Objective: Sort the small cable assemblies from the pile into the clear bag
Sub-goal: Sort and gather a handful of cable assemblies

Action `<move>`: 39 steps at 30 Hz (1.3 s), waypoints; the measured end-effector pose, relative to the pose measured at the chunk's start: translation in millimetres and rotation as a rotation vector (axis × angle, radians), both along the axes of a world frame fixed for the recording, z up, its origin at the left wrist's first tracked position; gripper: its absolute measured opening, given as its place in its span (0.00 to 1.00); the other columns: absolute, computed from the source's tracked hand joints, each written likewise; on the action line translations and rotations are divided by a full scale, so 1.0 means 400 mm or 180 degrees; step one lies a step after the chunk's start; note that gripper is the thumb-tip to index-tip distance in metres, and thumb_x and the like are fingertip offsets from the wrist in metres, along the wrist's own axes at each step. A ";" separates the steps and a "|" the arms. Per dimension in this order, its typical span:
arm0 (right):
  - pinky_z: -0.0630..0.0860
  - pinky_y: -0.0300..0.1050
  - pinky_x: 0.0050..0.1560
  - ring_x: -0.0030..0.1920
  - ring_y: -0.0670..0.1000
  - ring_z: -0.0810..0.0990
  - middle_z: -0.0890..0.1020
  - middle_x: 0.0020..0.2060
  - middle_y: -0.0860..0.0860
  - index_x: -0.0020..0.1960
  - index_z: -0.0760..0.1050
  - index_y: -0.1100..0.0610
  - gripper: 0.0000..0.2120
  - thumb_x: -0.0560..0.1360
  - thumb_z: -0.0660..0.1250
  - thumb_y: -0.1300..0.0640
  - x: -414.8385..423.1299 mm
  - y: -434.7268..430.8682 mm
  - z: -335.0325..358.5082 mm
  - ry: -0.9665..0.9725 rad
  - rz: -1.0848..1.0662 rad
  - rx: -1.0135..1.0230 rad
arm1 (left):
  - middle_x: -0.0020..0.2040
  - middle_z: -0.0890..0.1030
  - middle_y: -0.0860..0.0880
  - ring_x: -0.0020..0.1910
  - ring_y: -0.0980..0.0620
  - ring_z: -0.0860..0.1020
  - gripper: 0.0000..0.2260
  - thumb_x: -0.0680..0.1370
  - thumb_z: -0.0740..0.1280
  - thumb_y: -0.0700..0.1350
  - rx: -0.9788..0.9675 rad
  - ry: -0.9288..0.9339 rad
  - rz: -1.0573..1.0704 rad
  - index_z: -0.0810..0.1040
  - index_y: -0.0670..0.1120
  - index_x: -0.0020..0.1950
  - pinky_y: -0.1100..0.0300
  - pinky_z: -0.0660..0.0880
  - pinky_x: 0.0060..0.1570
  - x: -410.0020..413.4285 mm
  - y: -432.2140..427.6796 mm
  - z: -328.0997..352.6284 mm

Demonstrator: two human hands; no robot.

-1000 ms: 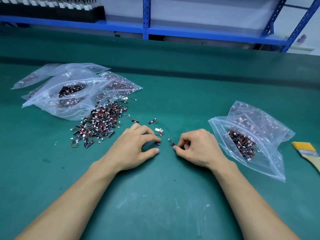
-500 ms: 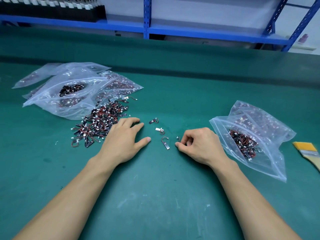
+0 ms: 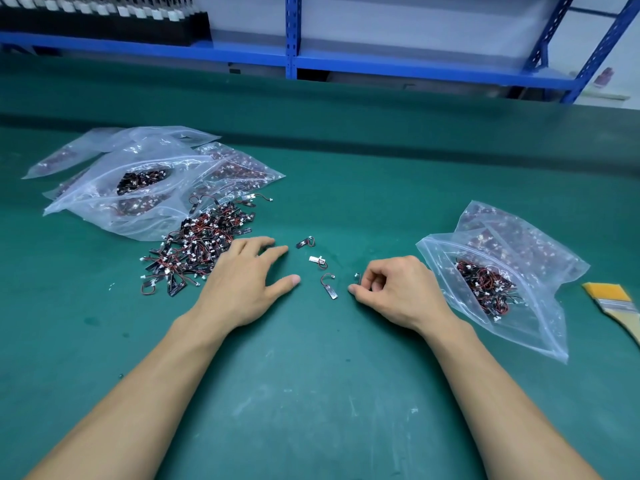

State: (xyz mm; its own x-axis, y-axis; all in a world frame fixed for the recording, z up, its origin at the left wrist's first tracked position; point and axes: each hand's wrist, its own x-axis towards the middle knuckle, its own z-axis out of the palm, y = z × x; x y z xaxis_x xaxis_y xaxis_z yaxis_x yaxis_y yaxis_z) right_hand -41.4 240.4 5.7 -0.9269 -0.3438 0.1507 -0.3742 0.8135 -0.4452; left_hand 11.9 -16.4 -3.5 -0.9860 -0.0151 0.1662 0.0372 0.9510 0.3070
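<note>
Red and black wire peeps from between the curled fingers (image 3: 372, 285) of the right hand (image 3: 398, 296), whose thumb and forefinger pinch one small cable assembly (image 3: 358, 277) just above the counter (image 3: 311, 393). The left hand (image 3: 242, 282) lies flat, its fingers straight and spread, holding nothing, with the fingertips at the near edge of the pile (image 3: 197, 251). The step in hand looks like carrying the pinched piece to the clear bag (image 3: 540, 327) just beside the right wrist. To do it well, grip the stiff black strip and not the thin wire loop, which could snag on the plastic. Carry it well inside the bag's mouth before letting go, so it lands among those already sorted. The left hand could meanwhile slide the next piece clear of the tangle. By count: one assembly is pinched and three loose assemblies (image 3: 318, 260) lie between the hands, while the pile holds far too many to number. A second bag (image 3: 512, 230) sits under the clear one. On the left is a stack of bags (image 3: 104, 202), at least four, overlapping too much for a sure count. One brush (image 3: 614, 304) lies at the far right.
</note>
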 end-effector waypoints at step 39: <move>0.76 0.44 0.39 0.33 0.41 0.76 0.78 0.26 0.41 0.31 0.75 0.46 0.14 0.69 0.75 0.42 -0.005 -0.002 0.003 -0.0147 -0.0014 -0.0053 | 0.68 0.72 0.61 0.69 0.57 0.64 0.18 0.79 0.66 0.55 0.0414 0.0206 -0.1099 0.75 0.59 0.69 0.50 0.50 0.76 -0.015 0.057 0.003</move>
State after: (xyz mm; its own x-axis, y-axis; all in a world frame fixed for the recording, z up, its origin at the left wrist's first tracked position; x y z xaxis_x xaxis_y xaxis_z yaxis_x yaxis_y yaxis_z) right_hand -43.5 239.7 6.8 -0.9344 -0.3376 0.1134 -0.3494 0.8074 -0.4753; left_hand 5.9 6.3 -2.1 -0.9242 0.2913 0.2469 0.3721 0.8323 0.4110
